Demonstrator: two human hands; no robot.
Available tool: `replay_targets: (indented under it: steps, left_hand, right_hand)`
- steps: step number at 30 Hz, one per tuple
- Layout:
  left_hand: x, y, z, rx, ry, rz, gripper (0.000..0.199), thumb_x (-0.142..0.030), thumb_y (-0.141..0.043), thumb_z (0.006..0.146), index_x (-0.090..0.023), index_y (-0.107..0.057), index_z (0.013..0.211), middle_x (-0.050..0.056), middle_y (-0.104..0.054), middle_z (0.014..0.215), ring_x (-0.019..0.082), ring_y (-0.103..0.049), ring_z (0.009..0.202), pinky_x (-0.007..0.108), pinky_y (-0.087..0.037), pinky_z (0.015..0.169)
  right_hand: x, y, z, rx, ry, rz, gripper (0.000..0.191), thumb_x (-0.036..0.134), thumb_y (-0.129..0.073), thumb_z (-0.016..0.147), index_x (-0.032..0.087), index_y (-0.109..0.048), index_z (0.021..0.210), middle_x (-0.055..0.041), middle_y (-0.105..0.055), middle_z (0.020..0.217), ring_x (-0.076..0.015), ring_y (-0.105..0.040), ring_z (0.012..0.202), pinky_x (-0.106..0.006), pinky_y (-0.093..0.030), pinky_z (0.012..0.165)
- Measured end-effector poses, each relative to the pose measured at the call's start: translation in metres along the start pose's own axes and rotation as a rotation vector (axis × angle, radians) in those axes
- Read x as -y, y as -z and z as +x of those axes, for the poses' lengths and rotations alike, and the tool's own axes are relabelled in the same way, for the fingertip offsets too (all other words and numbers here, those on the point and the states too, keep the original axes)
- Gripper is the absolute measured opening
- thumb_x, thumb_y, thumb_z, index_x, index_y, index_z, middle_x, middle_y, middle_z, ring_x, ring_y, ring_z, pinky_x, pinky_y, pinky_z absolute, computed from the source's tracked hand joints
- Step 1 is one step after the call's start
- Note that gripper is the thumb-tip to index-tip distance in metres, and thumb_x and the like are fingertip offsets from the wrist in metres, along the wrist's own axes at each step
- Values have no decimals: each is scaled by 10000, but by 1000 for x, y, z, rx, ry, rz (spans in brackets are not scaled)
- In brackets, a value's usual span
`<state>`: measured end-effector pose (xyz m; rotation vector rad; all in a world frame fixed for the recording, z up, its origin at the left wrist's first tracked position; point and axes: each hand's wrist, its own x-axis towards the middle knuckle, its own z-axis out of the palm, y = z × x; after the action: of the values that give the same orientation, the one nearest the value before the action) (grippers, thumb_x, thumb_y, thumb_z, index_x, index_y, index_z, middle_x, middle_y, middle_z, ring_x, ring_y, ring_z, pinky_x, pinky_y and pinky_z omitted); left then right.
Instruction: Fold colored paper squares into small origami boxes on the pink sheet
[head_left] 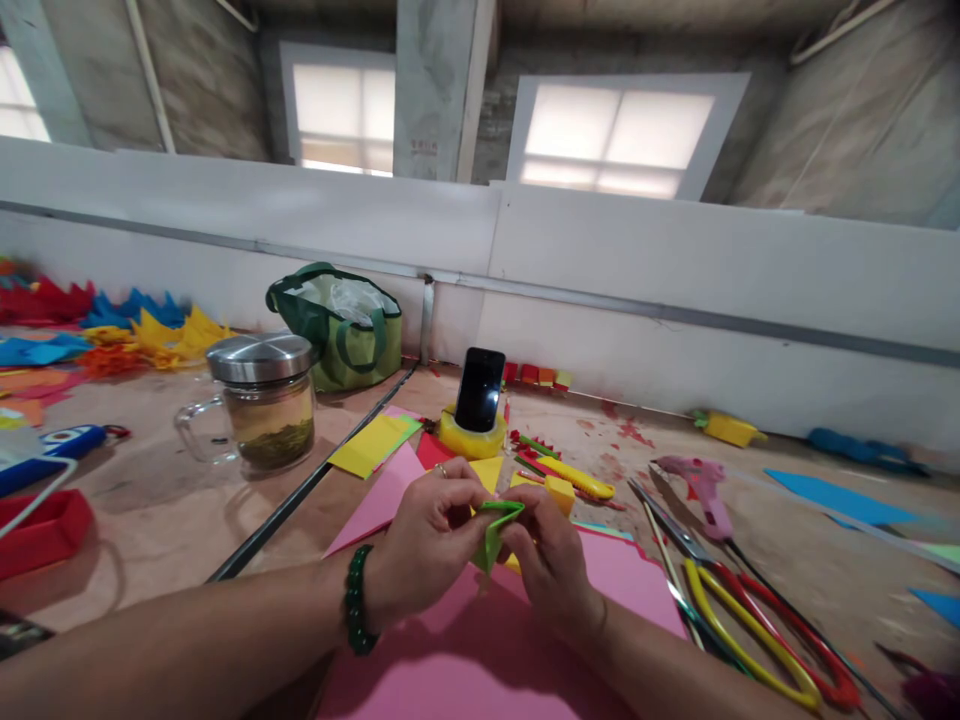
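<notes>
A small folded piece of green paper (491,540) is pinched between both hands, above a sheet of pink paper (480,650). My left hand (431,530) grips its left side between thumb and fingers; a ring and a dark green bead bracelet are on that arm. On the other side, my right hand (551,550) closes on the paper's right edge with thumb and forefinger. Just beyond the hands lie yellow paper pieces (491,470) and a yellow utility knife (577,478). A phone (481,388) leans upright in a yellow tape roll (472,435).
Scissors (750,610) with red and yellow handles and a pink glue gun (697,490) lie right. Left stand a lidded glass mug of tea (266,410) and a green bag (352,345). Folded colored paper (176,335) is piled far left. A white partition (675,260) bounds the table's back.
</notes>
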<state>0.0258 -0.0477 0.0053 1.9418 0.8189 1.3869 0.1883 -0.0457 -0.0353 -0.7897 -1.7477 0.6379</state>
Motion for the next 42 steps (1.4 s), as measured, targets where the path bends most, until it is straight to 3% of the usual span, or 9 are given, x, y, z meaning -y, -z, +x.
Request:
replay_targets:
  steps: [5, 9, 13, 21, 30, 39, 42]
  left_hand:
    - [1, -2, 1, -10, 24, 27, 223, -196, -621, 793, -134, -563, 587, -24, -475, 572, 88, -418, 559, 197, -339, 512]
    - [0, -1, 2, 65, 50, 16, 84, -158, -604, 785, -129, -636, 713, -16, -551, 618, 81, -429, 544, 193, -334, 496]
    - [-3, 2, 3, 71, -31, 54, 125, -120, -586, 801, -146, -707, 818, 9, -607, 691, 102, -502, 623, 205, -376, 557]
    - [-4, 3, 4, 38, -25, 2, 139, -122, -609, 797, -118, -709, 700, 13, -573, 625, 99, -498, 595, 199, -384, 545]
    - [-1, 1, 0, -6, -25, -41, 156, -172, -638, 810, -114, -718, 689, 3, -550, 592, 87, -472, 569, 190, -376, 534]
    - [3, -7, 1, -75, 30, -119, 192, -217, -650, 794, -118, -678, 632, -11, -493, 598, 81, -441, 568, 184, -340, 503]
    - [1, -6, 1, -44, 74, -168, 224, -267, -645, 809, -115, -684, 649, -8, -496, 592, 88, -447, 579, 189, -357, 517]
  right_hand:
    - [1, 1, -1, -8, 15, -44, 49, 191, -488, 889, 208, -525, 864, 49, -518, 652, -90, -491, 507, -192, -439, 478]
    - [3, 4, 3, -4, 98, -149, 115, 185, -502, 878, 203, -533, 769, 42, -512, 634, -94, -459, 525, -191, -404, 486]
    - [0, 6, 5, 27, 125, -153, 113, 194, -499, 895, 209, -545, 794, 42, -522, 658, -93, -462, 538, -194, -394, 503]
    - [-3, 6, 2, 56, 74, -172, 143, 207, -488, 906, 203, -530, 769, 40, -495, 656, -101, -458, 553, -211, -393, 526]
    - [4, 4, 4, 30, 141, -123, 149, 178, -494, 911, 208, -554, 778, 39, -546, 682, -96, -480, 575, -190, -394, 534]
    - [13, 1, 7, -17, 178, -56, 185, 199, -488, 926, 207, -560, 756, 45, -565, 641, -87, -493, 553, -181, -405, 529]
    - [12, 0, 6, -34, 149, -40, 211, 234, -475, 936, 206, -542, 739, 46, -540, 616, -87, -470, 521, -186, -389, 488]
